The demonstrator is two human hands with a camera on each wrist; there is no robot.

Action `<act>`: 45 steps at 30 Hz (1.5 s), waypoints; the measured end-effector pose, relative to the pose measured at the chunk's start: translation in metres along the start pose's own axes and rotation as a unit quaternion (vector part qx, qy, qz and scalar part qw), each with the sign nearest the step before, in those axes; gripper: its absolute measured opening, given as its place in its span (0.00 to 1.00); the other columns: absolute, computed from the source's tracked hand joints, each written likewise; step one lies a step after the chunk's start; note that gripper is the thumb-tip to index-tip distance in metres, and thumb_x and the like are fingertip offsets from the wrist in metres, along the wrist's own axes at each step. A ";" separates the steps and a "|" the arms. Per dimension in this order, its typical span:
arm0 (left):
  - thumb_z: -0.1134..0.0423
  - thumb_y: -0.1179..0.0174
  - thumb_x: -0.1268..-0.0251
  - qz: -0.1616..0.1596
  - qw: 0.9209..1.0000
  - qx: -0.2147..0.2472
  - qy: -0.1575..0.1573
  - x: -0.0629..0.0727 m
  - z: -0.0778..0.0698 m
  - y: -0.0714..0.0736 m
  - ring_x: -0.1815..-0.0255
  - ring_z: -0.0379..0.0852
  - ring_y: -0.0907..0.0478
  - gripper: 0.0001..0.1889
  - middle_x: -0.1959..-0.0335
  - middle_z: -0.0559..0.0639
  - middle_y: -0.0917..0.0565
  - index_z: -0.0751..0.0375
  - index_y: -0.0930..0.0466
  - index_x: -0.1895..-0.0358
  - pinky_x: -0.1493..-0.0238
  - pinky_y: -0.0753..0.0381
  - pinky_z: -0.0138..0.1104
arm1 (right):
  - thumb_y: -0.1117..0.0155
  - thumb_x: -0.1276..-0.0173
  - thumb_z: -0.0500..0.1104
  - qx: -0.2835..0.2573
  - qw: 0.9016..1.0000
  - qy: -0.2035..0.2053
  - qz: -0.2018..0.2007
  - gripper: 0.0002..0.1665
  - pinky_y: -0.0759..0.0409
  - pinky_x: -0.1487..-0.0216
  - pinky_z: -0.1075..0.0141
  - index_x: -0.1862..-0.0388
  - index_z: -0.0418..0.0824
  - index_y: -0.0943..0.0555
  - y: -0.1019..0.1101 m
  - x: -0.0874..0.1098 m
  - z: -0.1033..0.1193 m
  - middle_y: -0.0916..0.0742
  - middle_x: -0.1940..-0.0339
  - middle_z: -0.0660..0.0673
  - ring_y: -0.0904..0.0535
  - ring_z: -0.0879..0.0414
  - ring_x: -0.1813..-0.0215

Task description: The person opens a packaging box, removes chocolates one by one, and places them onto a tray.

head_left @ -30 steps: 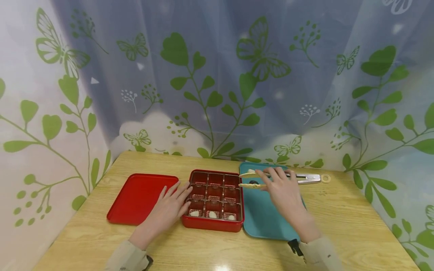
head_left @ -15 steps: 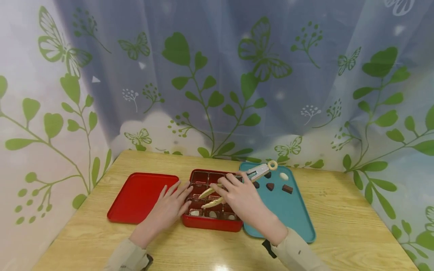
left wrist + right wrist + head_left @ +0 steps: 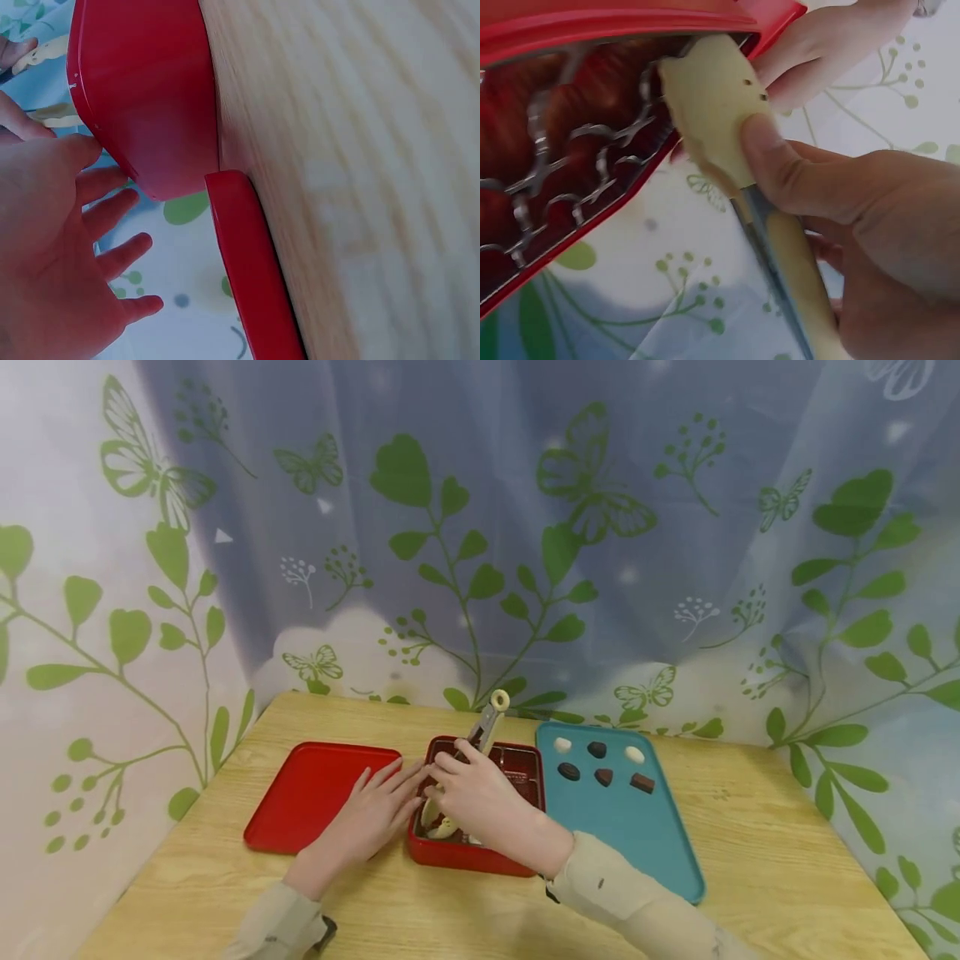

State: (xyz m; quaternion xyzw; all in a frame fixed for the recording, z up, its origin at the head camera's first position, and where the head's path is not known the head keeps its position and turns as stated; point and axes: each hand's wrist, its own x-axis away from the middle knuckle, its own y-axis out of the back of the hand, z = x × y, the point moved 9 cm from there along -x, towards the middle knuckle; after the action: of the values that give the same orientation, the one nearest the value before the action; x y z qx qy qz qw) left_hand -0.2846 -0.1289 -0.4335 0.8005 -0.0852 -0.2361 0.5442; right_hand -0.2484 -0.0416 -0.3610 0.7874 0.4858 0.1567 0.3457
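My right hand (image 3: pixel 483 797) grips a pair of tongs (image 3: pixel 489 725) with metal arms and cream-coloured ends. The tong ends dip into the near left corner of a red box (image 3: pixel 476 858) divided into small clear compartments. In the right wrist view the thumb presses on one cream tong end (image 3: pixel 712 112), close over the compartments. What lies between the tong ends is hidden. My left hand (image 3: pixel 367 814) rests with straight, spread fingers at the left wall of the box; in the left wrist view its fingertips (image 3: pixel 112 180) are right at the box's corner.
A blue tray (image 3: pixel 626 835) stands right of the box, with several chocolates on it: white ones (image 3: pixel 634 754), dark ones (image 3: pixel 597 749) and a brown bar (image 3: pixel 642 782). A red lid (image 3: pixel 311 793) lies to the left, partly under the left forearm's view. A patterned curtain (image 3: pixel 495 568) hangs behind.
My right hand has carried the tongs left from over the blue tray to the box's near left corner, turning their ring end away from me. My left hand has stayed at the box.
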 end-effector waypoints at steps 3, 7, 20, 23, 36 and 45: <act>0.55 0.46 0.21 -0.002 1.000 -0.004 -0.012 0.000 -0.003 0.000 0.24 0.66 0.39 0.26 0.24 0.54 0.31 0.55 0.31 0.24 0.29 0.44 0.68 | 0.28 0.34 0.55 0.006 1.000 -0.001 0.008 0.17 0.32 0.29 0.58 0.46 0.66 0.13 0.001 -0.005 0.004 0.15 0.41 0.61 0.27 0.61 0.36; 0.55 0.46 0.21 -0.001 1.000 -0.007 -0.017 0.000 -0.005 0.000 0.24 0.65 0.39 0.26 0.25 0.54 0.30 0.55 0.30 0.25 0.29 0.44 0.68 | 0.29 0.32 0.54 0.002 1.000 -0.007 0.023 0.14 0.32 0.30 0.58 0.48 0.66 0.12 0.001 -0.007 0.004 0.14 0.43 0.61 0.27 0.61 0.36; 0.57 0.44 0.23 -0.014 0.999 -0.029 -0.030 0.001 -0.004 0.002 0.26 0.66 0.36 0.25 0.27 0.54 0.27 0.55 0.28 0.26 0.30 0.40 0.68 | 0.31 0.30 0.51 0.019 1.000 -0.024 -0.008 0.16 0.31 0.30 0.58 0.44 0.63 0.13 0.007 -0.001 0.006 0.14 0.43 0.60 0.26 0.60 0.37; 0.57 0.44 0.23 -0.016 0.999 -0.030 -0.031 0.001 -0.004 0.002 0.26 0.65 0.35 0.24 0.27 0.54 0.27 0.57 0.26 0.28 0.30 0.40 0.67 | 0.31 0.31 0.53 0.022 0.999 -0.022 -0.009 0.15 0.32 0.29 0.58 0.46 0.64 0.12 0.010 -0.004 0.007 0.15 0.42 0.61 0.26 0.61 0.37; 0.58 0.42 0.24 -0.020 0.999 -0.023 -0.032 0.001 -0.006 0.003 0.26 0.66 0.35 0.24 0.28 0.56 0.26 0.59 0.25 0.29 0.31 0.40 0.68 | 0.32 0.31 0.54 0.006 1.000 -0.016 0.010 0.11 0.32 0.32 0.58 0.52 0.65 0.10 0.004 -0.007 0.009 0.14 0.43 0.63 0.26 0.62 0.38; 0.55 0.44 0.23 -0.007 1.000 -0.011 -0.018 -0.001 -0.004 0.000 0.24 0.64 0.37 0.25 0.26 0.54 0.28 0.59 0.27 0.28 0.29 0.42 0.67 | 0.28 0.33 0.48 -0.036 0.995 -0.080 -0.039 0.26 0.27 0.36 0.55 0.37 0.63 0.18 0.006 0.029 -0.025 0.16 0.43 0.58 0.25 0.57 0.39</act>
State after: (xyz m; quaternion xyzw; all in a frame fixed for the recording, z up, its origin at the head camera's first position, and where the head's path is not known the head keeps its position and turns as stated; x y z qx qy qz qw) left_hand -0.2841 -0.1250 -0.4322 0.7905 -0.0866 -0.2551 0.5501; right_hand -0.2454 -0.0086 -0.3420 0.7649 0.4811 0.0969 0.4172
